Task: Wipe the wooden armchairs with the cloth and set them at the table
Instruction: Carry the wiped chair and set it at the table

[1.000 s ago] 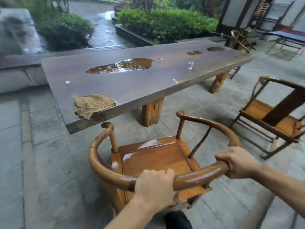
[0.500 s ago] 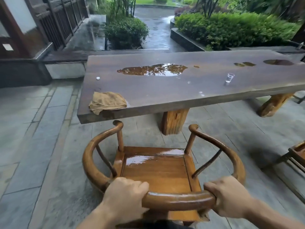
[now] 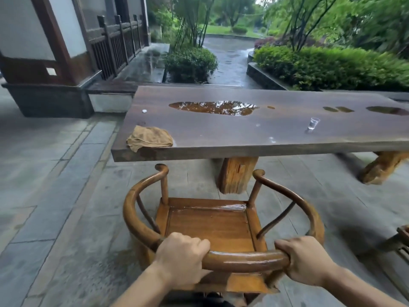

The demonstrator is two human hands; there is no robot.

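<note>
The wooden armchair [image 3: 212, 224] stands at 6 o'clock of the table [image 3: 276, 138]; left hand [image 3: 180, 260] and right hand [image 3: 306, 260] curl fingers around its wet crest rail (heavy, stiff, probably slippery)

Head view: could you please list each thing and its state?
Armchair: upright, facing the table, seat wet.
Left hand: grips the chair's back rail.
Right hand: grips the same rail.
Cloth: crumpled at the table's near corner.
Table: wet, puddles on top.
Glass: upright on the table.
</note>
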